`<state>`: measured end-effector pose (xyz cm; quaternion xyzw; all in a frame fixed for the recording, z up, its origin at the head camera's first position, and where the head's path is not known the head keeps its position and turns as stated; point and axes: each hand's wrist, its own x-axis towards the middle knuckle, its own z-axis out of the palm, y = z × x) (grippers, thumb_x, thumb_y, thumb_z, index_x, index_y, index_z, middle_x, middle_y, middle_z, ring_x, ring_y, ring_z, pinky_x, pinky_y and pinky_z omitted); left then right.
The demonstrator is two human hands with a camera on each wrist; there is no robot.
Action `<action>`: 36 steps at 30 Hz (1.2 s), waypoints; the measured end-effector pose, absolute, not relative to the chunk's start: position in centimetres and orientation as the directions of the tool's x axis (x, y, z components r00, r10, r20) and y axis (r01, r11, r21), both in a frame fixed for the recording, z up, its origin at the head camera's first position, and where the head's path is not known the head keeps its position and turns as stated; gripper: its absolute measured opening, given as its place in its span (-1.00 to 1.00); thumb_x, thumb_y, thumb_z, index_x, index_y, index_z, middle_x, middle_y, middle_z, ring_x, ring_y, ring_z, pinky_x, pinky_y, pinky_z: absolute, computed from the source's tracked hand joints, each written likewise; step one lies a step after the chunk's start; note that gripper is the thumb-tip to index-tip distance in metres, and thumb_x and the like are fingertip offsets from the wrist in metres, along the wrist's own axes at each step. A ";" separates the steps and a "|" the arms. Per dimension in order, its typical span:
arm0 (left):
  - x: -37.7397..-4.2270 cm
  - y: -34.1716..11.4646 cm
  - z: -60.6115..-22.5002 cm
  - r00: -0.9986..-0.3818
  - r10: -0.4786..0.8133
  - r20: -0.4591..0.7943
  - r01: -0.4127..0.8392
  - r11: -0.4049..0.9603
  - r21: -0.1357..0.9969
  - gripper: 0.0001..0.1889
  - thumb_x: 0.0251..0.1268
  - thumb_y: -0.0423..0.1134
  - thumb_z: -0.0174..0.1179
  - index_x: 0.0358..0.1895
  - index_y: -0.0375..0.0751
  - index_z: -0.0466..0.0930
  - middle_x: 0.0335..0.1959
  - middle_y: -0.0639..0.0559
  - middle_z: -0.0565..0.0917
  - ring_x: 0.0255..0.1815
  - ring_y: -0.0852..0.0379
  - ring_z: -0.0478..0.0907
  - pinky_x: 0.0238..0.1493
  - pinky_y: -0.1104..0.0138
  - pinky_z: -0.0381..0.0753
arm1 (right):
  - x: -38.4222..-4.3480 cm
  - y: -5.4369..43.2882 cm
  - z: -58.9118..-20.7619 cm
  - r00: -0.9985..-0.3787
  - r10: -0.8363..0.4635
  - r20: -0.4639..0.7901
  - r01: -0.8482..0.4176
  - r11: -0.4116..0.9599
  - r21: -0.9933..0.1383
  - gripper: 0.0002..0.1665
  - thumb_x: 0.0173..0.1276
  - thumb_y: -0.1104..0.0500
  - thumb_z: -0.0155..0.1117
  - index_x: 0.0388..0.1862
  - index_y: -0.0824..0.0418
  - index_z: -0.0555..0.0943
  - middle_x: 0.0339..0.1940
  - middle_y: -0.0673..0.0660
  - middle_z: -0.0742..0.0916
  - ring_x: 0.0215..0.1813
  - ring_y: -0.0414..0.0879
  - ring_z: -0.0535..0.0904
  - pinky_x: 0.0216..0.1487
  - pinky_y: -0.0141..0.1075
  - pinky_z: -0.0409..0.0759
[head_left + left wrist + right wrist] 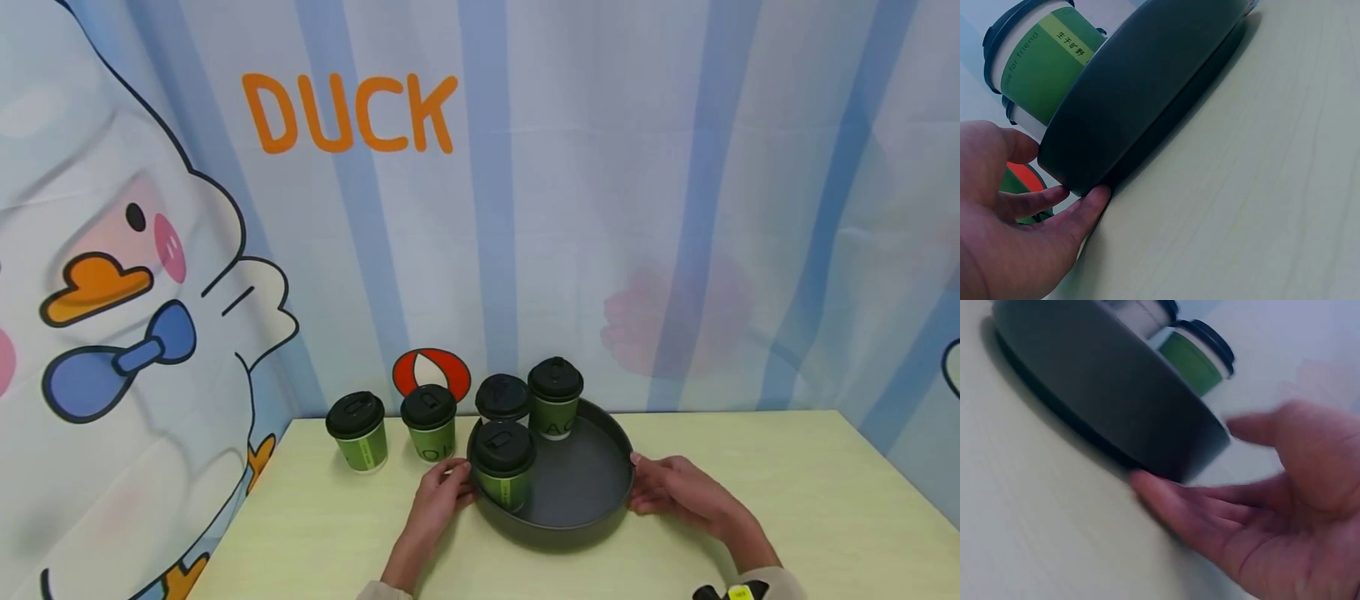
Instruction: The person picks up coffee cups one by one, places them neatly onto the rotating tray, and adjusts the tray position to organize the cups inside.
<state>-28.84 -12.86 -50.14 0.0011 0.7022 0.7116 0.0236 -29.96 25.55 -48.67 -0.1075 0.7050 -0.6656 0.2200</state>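
A round dark grey pan (588, 479) stands low over the table between both hands. At its left side my left hand (437, 498) grips it, thumb by the rim and fingertips under the base (1029, 219). On the opposite side my right hand (678, 490) holds it, fingers below and thumb at the rim (1272, 500). Inside the pan are a front-left paper coffee cup (504, 483) with green sleeve and black lid, and a similar rear cup (556, 408). Another lidded cup (502, 397) shows between them, its base hidden.
Two more green-sleeved cups stand on the table left of the pan: a nearer-to-hand cup (430, 429) and a far-left cup (360, 437). The pale table (787, 483) ends at a printed curtain (570, 208) with a duck picture. A dark wrist device (731, 592) sits by the right sleeve.
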 end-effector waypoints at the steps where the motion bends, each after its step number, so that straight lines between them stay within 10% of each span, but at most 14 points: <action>1: -28.8 -12.9 -50.1 -0.999 0.037 -0.031 -0.032 -0.014 0.999 -0.53 0.62 -0.17 0.05 0.28 -0.56 0.41 -0.03 -0.21 0.65 -0.07 0.10 0.67 0.05 0.17 0.74 | -30.0 25.3 -48.7 -0.900 -0.408 -0.150 0.124 0.091 -0.988 -0.31 0.73 -0.05 -0.03 0.16 0.68 0.49 -0.18 0.24 0.76 -0.18 -0.06 0.75 -0.03 -0.22 0.76; 6: -28.8 -12.9 -50.0 -0.999 0.039 -0.028 -0.029 -0.018 0.999 -0.54 0.62 -0.18 0.06 0.27 -0.56 0.42 -0.04 -0.20 0.65 -0.10 0.11 0.67 0.04 0.19 0.74 | -30.1 24.1 -48.9 -0.949 -0.294 -0.111 0.086 0.097 -0.992 -0.28 0.72 -0.03 -0.01 0.20 0.73 0.38 -0.26 0.16 0.74 -0.27 -0.13 0.70 -0.09 -0.26 0.76; 15: -28.8 -12.9 -49.9 -0.999 0.043 -0.031 -0.032 -0.014 0.999 -0.57 0.63 -0.19 0.02 0.26 -0.55 0.44 -0.06 -0.19 0.65 -0.10 0.11 0.67 0.04 0.17 0.74 | -29.9 25.9 -48.7 -0.841 -0.513 -0.172 0.151 0.084 -0.985 -0.42 0.73 0.00 -0.02 0.06 0.56 0.60 -0.18 0.24 0.76 -0.14 -0.03 0.75 -0.01 -0.21 0.75; 36: -28.9 -12.9 -50.1 -0.998 0.023 -0.054 -0.054 0.005 0.999 -0.49 0.63 -0.14 0.04 0.34 -0.57 0.39 0.06 -0.27 0.61 -0.05 0.09 0.63 0.04 0.18 0.73 | -30.2 24.5 -49.0 -0.926 -0.344 -0.158 0.141 0.074 -0.987 -0.21 0.71 -0.10 0.00 0.28 0.72 0.34 -0.20 0.18 0.72 -0.20 -0.11 0.71 -0.01 -0.23 0.75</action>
